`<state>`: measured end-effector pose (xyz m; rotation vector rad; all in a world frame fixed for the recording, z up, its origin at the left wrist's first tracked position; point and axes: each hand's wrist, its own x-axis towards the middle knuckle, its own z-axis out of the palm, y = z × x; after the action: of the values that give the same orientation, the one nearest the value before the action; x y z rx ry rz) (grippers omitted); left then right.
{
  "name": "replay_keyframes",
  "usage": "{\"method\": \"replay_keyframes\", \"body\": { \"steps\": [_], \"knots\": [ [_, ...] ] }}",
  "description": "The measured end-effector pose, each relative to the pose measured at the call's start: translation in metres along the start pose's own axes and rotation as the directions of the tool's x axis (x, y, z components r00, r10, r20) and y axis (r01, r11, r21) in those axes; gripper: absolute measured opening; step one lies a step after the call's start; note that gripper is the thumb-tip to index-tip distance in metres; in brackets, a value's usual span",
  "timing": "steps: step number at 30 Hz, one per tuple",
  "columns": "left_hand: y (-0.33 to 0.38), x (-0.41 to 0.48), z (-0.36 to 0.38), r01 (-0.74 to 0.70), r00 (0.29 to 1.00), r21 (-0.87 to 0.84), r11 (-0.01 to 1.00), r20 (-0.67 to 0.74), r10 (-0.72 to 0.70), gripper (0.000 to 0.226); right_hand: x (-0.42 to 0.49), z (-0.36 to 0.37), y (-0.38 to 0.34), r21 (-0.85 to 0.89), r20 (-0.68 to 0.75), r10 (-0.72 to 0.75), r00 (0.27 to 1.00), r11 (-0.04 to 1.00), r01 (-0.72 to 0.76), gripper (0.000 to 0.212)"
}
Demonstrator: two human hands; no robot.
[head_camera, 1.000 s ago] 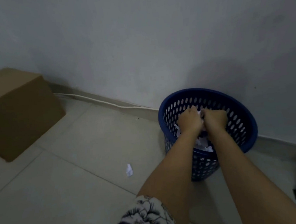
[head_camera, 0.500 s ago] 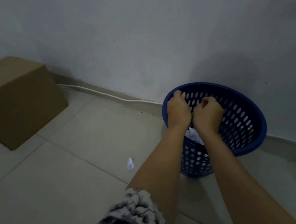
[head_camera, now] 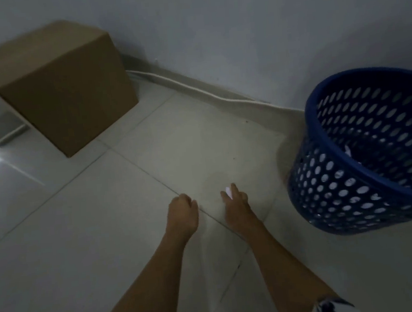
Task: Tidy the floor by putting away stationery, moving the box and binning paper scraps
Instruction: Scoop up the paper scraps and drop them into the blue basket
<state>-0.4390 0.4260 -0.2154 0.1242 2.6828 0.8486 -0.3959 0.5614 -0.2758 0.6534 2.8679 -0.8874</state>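
Note:
A small white paper scrap (head_camera: 228,191) lies on the tiled floor, and the fingers of my right hand (head_camera: 234,204) are on it, pinching around it. My left hand (head_camera: 182,212) hovers beside it to the left, curled into a loose fist with nothing in it. The blue perforated bin (head_camera: 331,209) stands at the right against the wall, with white paper showing inside it. A closed brown cardboard box (head_camera: 68,93) sits on the floor at the upper left, near the wall.
A white cable (head_camera: 193,89) runs along the foot of the grey wall, from behind the box to the bin. Bright light falls on the floor at the far left edge. Patterned clothing shows at the bottom right.
Both hands have come out of the blue bin and moved left and down to the floor. My right hand has reached the loose paper scrap. The view has swung left.

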Motion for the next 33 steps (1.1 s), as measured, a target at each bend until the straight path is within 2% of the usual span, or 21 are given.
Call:
{"method": "replay_keyframes", "body": {
  "steps": [2, 3, 5, 6, 7, 9, 10, 11, 12, 13, 14, 15, 16, 17, 18, 19, 20, 22, 24, 28, 33],
  "knots": [
    [-0.027, -0.006, 0.002, 0.013, 0.995, 0.062, 0.998, 0.098, -0.019, 0.025, -0.002, 0.018, 0.009, 0.069, -0.108, -0.045, 0.993, 0.996, 0.053, 0.029],
    [-0.036, -0.009, 0.004, 0.013, 0.990, 0.086, 0.996, 0.136, -0.024, 0.022, -0.004, 0.021, 0.011, 0.029, 0.022, -0.037, 0.999, 0.999, 0.036, 0.030],
    [-0.049, -0.013, 0.006, 0.023, 0.985, 0.117, 0.993, 0.169, -0.042, 0.016, -0.007, 0.049, 0.028, -0.006, 0.097, -0.073, 0.993, 0.997, 0.074, 0.035],
    [-0.052, -0.015, 0.007, 0.026, 0.983, 0.129, 0.991, 0.174, -0.049, 0.016, -0.016, 0.044, 0.021, -0.057, 0.049, -0.055, 0.997, 0.997, 0.058, 0.036],
    [-0.053, -0.016, 0.008, 0.026, 0.983, 0.140, 0.990, 0.178, -0.051, 0.018, -0.024, 0.033, 0.012, -0.029, 0.018, -0.055, 0.998, 0.998, 0.055, 0.035],
    [-0.048, -0.020, 0.008, 0.012, 0.983, 0.154, 0.988, 0.180, -0.040, 0.025, -0.031, 0.016, 0.001, 0.232, -0.024, 0.007, 1.000, 0.973, -0.001, 0.032],
    [-0.043, -0.022, 0.007, -0.001, 0.983, 0.149, 0.989, 0.179, -0.026, 0.026, -0.028, 0.007, -0.005, 0.277, -0.186, 0.038, 0.982, 0.961, 0.016, 0.026],
    [-0.036, -0.024, 0.006, -0.021, 0.985, 0.135, 0.991, 0.175, -0.003, 0.024, -0.026, -0.009, -0.013, 0.380, -0.327, 0.124, 0.937, 0.925, 0.010, 0.021],
    [-0.027, -0.026, 0.005, -0.043, 0.986, 0.117, 0.992, 0.167, 0.023, 0.020, -0.025, -0.030, -0.024, 0.448, -0.380, 0.161, 0.911, 0.894, 0.029, 0.018],
    [-0.019, -0.027, 0.004, -0.060, 0.987, 0.103, 0.993, 0.155, 0.043, 0.016, -0.024, -0.056, -0.038, 0.521, -0.440, 0.178, 0.880, 0.849, 0.089, 0.014],
    [-0.010, -0.029, 0.003, -0.074, 0.988, 0.090, 0.993, 0.145, 0.060, 0.015, -0.023, -0.082, -0.048, 0.535, -0.552, 0.179, 0.815, 0.825, 0.180, 0.015],
    [-0.001, -0.033, 0.001, -0.092, 0.987, 0.080, 0.993, 0.140, 0.080, 0.018, -0.027, -0.111, -0.057, 0.433, -0.692, 0.125, 0.711, 0.859, 0.271, 0.020],
    [0.006, -0.036, 0.000, -0.109, 0.986, 0.069, 0.992, 0.137, 0.099, 0.023, -0.029, -0.136, -0.062, 0.281, -0.819, 0.048, 0.572, 0.903, 0.326, 0.025],
    [0.014, -0.040, -0.002, -0.129, 0.984, 0.059, 0.990, 0.134, 0.120, 0.025, -0.031, -0.159, -0.064, 0.185, -0.886, 0.015, 0.463, 0.928, 0.323, 0.028],
    [0.021, -0.045, -0.003, -0.146, 0.981, 0.047, 0.988, 0.133, 0.138, 0.027, -0.033, -0.179, -0.063, 0.176, -0.912, 0.050, 0.406, 0.944, 0.278, 0.031],
    [0.027, -0.051, -0.005, -0.159, 0.979, 0.035, 0.987, 0.133, 0.153, 0.028, -0.037, -0.200, -0.060, 0.189, -0.910, 0.093, 0.404, 0.961, 0.204, 0.033],
    [0.033, -0.057, -0.008, -0.171, 0.977, 0.026, 0.985, 0.131, 0.166, 0.029, -0.044, -0.217, -0.057, 0.227, -0.876, 0.164, 0.454, 0.970, 0.089, 0.035],
    [0.041, -0.069, -0.015, -0.186, 0.974, 0.017, 0.982, 0.131, 0.182, 0.030, -0.053, -0.236, -0.043, 0.292, -0.720, 0.340, 0.605, 0.939, -0.181, 0.033],
    [0.045, -0.083, -0.025, -0.190, 0.975, 0.002, 0.982, 0.117, 0.189, 0.031, -0.067, -0.241, -0.037, 0.282, -0.591, 0.425, 0.686, 0.905, -0.318, 0.031],
    [0.034, -0.106, -0.059, -0.186, 0.980, 0.009, 0.982, 0.067, 0.185, 0.034, -0.092, -0.222, -0.051, 0.205, -0.533, 0.381, 0.755, 0.924, -0.321, 0.032],
    [-0.013, -0.140, -0.114, -0.115, 0.993, -0.014, 0.993, -0.039, 0.115, 0.035, -0.131, -0.169, -0.112, 0.159, -0.471, 0.179, 0.864, 0.980, -0.117, 0.036]
  ]
}}
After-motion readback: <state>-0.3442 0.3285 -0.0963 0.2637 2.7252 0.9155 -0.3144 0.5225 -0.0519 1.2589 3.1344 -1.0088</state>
